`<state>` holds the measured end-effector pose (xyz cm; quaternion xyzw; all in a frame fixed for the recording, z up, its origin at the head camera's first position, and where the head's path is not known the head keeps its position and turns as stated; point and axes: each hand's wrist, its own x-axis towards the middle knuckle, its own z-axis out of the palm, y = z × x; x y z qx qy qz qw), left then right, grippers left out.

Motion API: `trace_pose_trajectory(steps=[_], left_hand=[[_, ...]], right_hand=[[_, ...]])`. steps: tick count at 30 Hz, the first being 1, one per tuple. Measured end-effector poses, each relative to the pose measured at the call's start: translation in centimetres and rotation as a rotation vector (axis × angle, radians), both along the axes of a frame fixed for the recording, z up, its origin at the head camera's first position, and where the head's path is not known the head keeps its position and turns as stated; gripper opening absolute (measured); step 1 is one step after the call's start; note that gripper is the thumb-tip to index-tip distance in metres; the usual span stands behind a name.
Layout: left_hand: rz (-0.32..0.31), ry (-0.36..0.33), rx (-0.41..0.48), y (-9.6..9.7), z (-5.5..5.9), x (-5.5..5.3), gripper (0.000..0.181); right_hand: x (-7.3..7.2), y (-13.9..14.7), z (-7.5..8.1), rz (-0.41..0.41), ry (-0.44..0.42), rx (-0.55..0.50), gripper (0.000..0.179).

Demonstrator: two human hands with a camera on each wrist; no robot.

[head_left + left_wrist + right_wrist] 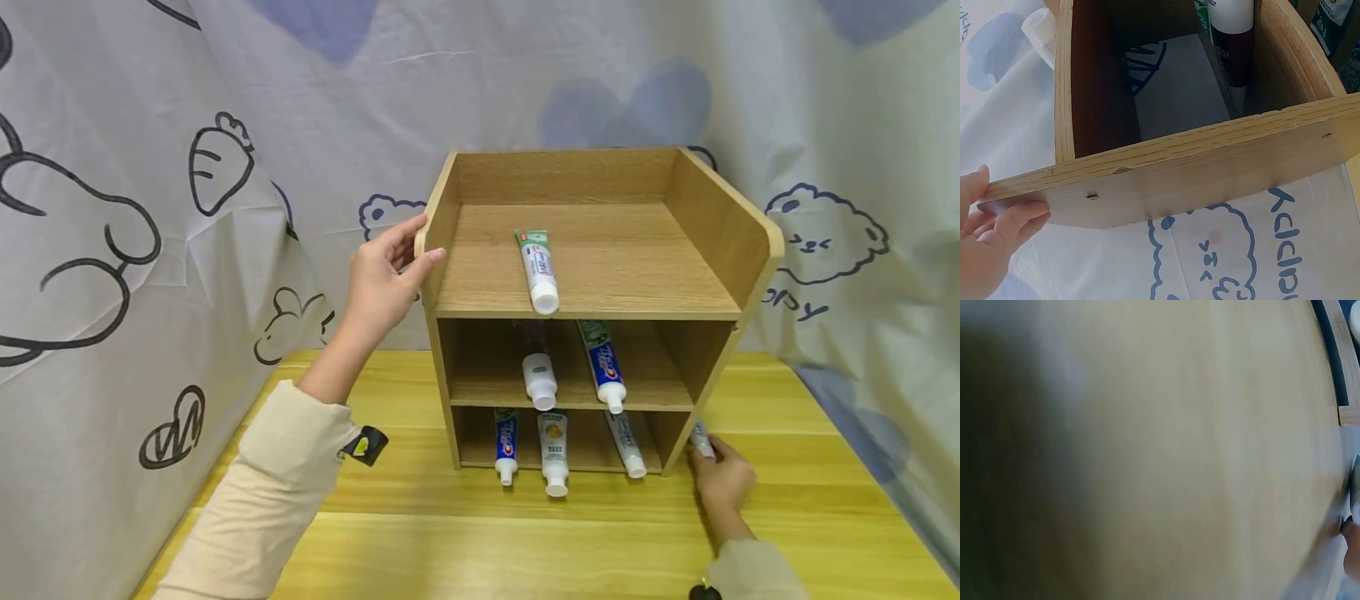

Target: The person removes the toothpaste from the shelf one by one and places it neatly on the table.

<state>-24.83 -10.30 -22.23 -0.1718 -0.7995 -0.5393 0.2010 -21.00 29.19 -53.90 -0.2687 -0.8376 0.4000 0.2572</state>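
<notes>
My left hand (382, 279) grips the front left edge of a small three-level wooden shelf (637, 258), thumb on the inside and fingers outside. The left wrist view shows the same hand (991, 240) at the panel's corner. Beside the shelf's lower right side, my right hand (723, 479) holds a whitish toothpaste tube (701, 439) near its cap end, low over the table; the far end is hidden by the shelf. Only a fingertip (1352, 550) and part of that tube (1355, 494) show at the right wrist view's edge.
One toothpaste tube (538, 271) lies on the top level. A white-capped tube (540, 381) and a blue-green tube (603, 367) lie on the middle level. Below are a blue tube (506, 437), a white tube (555, 454) and another tube (626, 446). A printed curtain (300, 167) hangs behind.
</notes>
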Motion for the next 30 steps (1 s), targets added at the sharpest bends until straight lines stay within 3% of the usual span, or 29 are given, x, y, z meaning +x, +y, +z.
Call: trace_pose_trajectory(steps=[4, 14, 21, 23, 30], left_hand=[[0.005, 0.006, -0.001, 0.0, 0.0, 0.0, 0.048], [0.020, -0.002, 0.004, -0.2, -0.1, 0.0, 0.050], [0.015, 0.001, -0.020, 0.1, -0.1, 0.0, 0.050], [0.012, 0.008, -0.014, 0.1, -0.1, 0.0, 0.050], [0.021, 0.010, -0.018, 0.0, -0.2, 0.1, 0.050]], right_hand=[[-0.2, -0.1, 0.0, 0.011, 0.014, -0.004, 0.033], [0.0, 0.7, 0.7, 0.105, -0.058, -0.095, 0.040], [0.7, 1.8, 2.0, 0.075, -0.067, -0.192, 0.041], [0.8, 1.9, 2.8, 0.056, -0.018, -0.208, 0.040], [1.4, 1.6, 6.0, -0.001, 0.274, -0.311, 0.038]])
